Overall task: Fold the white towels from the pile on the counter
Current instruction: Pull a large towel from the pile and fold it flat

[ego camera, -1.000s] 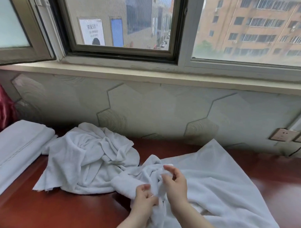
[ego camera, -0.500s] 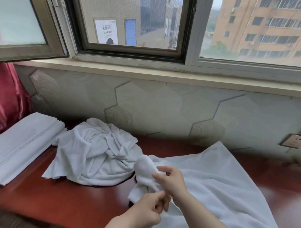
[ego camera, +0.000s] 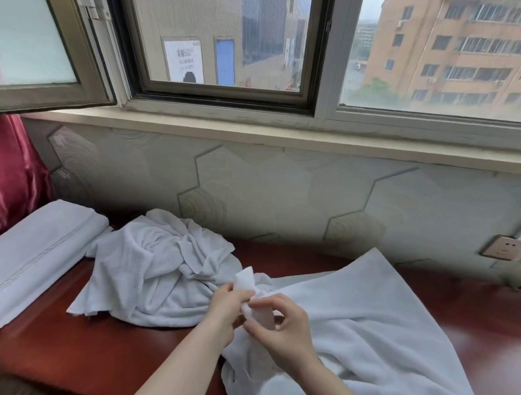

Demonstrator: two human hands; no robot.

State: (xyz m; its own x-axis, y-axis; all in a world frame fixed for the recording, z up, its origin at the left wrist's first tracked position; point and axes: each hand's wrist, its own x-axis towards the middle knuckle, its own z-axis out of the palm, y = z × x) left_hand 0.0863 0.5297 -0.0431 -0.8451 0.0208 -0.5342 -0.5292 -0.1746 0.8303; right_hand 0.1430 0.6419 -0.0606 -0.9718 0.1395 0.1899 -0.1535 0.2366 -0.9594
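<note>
The step in hand is locating a corner: the left hand (ego camera: 227, 302) and right hand (ego camera: 280, 326) both pinch one bunched edge of the white towel (ego camera: 376, 326), which lies spread over the red table (ego camera: 90, 351) just right of the crumpled pile (ego camera: 155, 269). Which corner is held appears uncertain, as the fabric is gathered between the fingers. The next move calls for separating the hands along the edge to draw it straight before folding; a folded towel (ego camera: 39, 255) lies at far left.
</note>
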